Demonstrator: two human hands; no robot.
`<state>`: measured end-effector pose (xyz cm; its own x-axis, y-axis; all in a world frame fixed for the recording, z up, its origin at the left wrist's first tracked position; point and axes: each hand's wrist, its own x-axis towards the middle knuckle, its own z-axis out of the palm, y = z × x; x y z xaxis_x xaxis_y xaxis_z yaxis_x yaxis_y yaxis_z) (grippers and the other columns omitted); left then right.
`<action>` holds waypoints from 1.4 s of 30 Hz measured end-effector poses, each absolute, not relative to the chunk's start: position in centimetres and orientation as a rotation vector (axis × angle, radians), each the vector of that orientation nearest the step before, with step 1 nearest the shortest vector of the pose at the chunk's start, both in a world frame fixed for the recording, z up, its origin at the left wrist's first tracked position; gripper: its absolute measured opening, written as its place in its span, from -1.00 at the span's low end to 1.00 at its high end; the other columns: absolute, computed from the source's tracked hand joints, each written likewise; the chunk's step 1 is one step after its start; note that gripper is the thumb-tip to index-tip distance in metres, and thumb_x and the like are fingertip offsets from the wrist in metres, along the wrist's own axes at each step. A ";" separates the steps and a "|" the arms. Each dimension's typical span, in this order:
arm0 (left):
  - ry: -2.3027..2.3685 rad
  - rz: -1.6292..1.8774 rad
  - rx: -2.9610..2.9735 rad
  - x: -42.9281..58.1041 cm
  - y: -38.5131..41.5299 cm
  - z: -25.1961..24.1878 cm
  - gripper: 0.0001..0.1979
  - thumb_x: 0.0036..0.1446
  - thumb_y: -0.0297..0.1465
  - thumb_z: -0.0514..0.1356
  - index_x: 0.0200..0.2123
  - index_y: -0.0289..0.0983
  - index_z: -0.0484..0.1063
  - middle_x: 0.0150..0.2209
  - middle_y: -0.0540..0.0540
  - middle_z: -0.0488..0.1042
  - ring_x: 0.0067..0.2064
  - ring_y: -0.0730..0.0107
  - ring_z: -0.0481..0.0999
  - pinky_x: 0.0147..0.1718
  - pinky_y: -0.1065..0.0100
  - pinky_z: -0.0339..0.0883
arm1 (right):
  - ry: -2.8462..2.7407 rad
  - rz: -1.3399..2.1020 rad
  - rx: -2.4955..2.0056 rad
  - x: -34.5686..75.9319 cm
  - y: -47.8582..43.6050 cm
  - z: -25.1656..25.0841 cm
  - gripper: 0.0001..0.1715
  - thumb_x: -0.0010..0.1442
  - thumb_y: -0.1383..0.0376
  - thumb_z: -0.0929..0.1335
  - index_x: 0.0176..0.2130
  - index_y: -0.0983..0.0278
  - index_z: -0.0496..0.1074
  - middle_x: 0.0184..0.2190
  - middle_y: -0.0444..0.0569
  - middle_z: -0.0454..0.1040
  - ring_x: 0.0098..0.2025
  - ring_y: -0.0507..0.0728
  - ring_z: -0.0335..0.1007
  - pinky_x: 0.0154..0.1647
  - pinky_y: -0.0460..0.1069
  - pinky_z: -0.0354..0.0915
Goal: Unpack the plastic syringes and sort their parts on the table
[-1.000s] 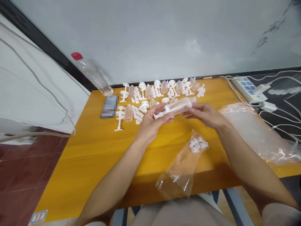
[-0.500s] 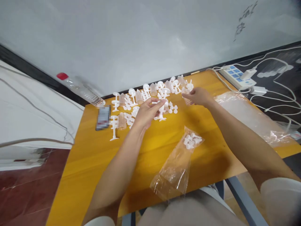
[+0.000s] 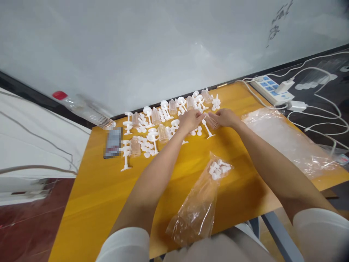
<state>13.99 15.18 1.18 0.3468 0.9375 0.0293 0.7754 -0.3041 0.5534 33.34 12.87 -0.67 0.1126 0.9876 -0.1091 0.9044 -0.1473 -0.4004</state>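
Observation:
My left hand point(image 3: 192, 120) reaches to the right end of the front row, thumb and fingers pinched. They meet the upper end of a white plunger-like piece point(image 3: 208, 130) with a flat foot; the exact grip is partly hidden. Close beside it, my right hand point(image 3: 226, 118) grips a clear ribbed plastic tube point(image 3: 212, 122), tilted over the table. Small white round pieces point(image 3: 199, 130) lie just under my left fingers. Behind are similar clear tubes point(image 3: 172, 106) and white disc-ended pieces point(image 3: 165, 107). More tubes point(image 3: 163, 133) stand to the left in the front row.
A clear bag point(image 3: 195, 211) with white caps point(image 3: 218, 169) lies nearer me. At left are a phone point(image 3: 113, 142) and a leaning red-capped bottle point(image 3: 89, 111). To the right, a large plastic bag point(image 3: 275, 134) and a power strip point(image 3: 272, 91) with cables flank the yellow table point(image 3: 103, 203).
My left hand has moved right, close to my right hand, and a white plunger-like piece now shows below its fingertips. The clear tube in my right hand is slightly lower. The view has shifted.

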 end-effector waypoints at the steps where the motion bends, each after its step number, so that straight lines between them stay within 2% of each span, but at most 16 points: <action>1: 1.493 0.478 2.160 14.0 15.4 0.9 -0.70 0.31 -0.13 0.19 -0.31 -0.19 0.59 -0.30 -0.07 0.63 -0.17 0.21 0.56 -0.09 0.24 0.31 | -1.826 0.499 -2.170 33.3 13.0 -0.8 -0.27 0.35 -0.22 0.23 -0.24 0.33 0.60 -0.33 0.12 0.62 -0.25 0.22 0.54 -0.28 -0.02 0.25; 4: 1.487 0.461 2.148 13.9 16.2 0.1 -0.71 0.32 -0.15 0.19 -0.28 -0.20 0.60 -0.28 -0.09 0.63 -0.14 0.20 0.56 -0.08 0.24 0.31 | -1.690 0.476 -2.151 32.9 13.5 -1.3 -0.27 0.32 -0.15 0.32 0.13 0.37 0.52 -0.09 0.19 0.62 -0.06 0.27 0.55 -0.09 0.00 0.32; 6: 1.493 0.455 2.164 13.9 16.7 -0.3 -0.72 0.31 -0.16 0.19 -0.25 -0.21 0.60 -0.24 -0.11 0.64 -0.11 0.17 0.56 -0.06 0.22 0.31 | -1.680 0.498 -2.102 32.5 13.8 -1.6 -0.26 0.32 -0.10 0.33 0.23 0.35 0.46 0.00 0.19 0.60 0.02 0.27 0.54 0.01 0.00 0.32; 10: 1.503 0.442 2.247 14.2 17.1 -0.4 -0.69 0.33 -0.14 0.16 -0.18 -0.21 0.61 -0.17 -0.16 0.65 -0.03 0.09 0.56 0.02 0.15 0.29 | -1.688 0.561 -2.083 32.1 14.0 -1.7 -0.35 0.32 -0.05 0.33 0.18 0.31 0.54 0.00 0.15 0.61 0.03 0.25 0.55 0.07 -0.01 0.32; 16: 1.506 0.455 2.248 13.8 16.7 0.3 -0.70 0.33 -0.18 0.16 -0.10 -0.21 0.61 -0.10 -0.17 0.66 0.03 0.06 0.56 0.10 0.10 0.27 | -1.649 0.597 -2.104 32.4 13.8 -1.3 -0.36 0.32 -0.03 0.33 0.17 0.32 0.54 -0.02 0.17 0.61 0.01 0.25 0.55 0.07 0.01 0.33; 24: 1.503 0.453 2.193 13.0 16.9 0.1 -0.75 0.30 -0.26 0.20 -0.07 -0.20 0.61 -0.09 -0.14 0.67 0.02 0.10 0.59 0.05 0.18 0.32 | -1.685 0.613 -2.081 32.2 14.0 -1.0 -0.42 0.33 -0.02 0.31 0.10 0.29 0.60 -0.13 0.10 0.64 -0.12 0.19 0.58 -0.07 -0.04 0.35; 30: 1.515 0.464 2.167 13.4 17.0 -0.3 -0.77 0.27 -0.27 0.23 -0.09 -0.22 0.60 -0.07 -0.16 0.66 0.02 0.10 0.58 0.06 0.16 0.30 | -1.703 0.606 -2.093 32.2 14.2 -0.9 -0.44 0.33 -0.02 0.32 0.03 0.33 0.62 -0.20 0.07 0.64 -0.19 0.18 0.56 -0.17 -0.05 0.33; 37: 1.533 0.500 2.153 13.6 16.7 -0.3 -0.76 0.27 -0.25 0.25 -0.09 -0.23 0.60 -0.06 -0.20 0.66 0.05 0.08 0.57 0.12 0.13 0.27 | -1.723 0.589 -2.127 32.4 14.0 -0.4 -0.48 0.35 -0.02 0.29 -0.24 0.32 0.64 -0.39 0.02 0.61 -0.29 0.16 0.53 -0.29 -0.07 0.26; 42: 1.525 0.515 2.150 13.3 16.7 0.0 -0.74 0.25 -0.23 0.25 -0.09 -0.22 0.61 -0.08 -0.16 0.67 0.03 0.10 0.59 0.10 0.15 0.31 | -1.736 0.562 -2.151 32.3 14.0 -0.2 -0.43 0.39 -0.03 0.25 -0.27 0.31 0.63 -0.46 0.05 0.58 -0.30 0.19 0.53 -0.28 -0.04 0.26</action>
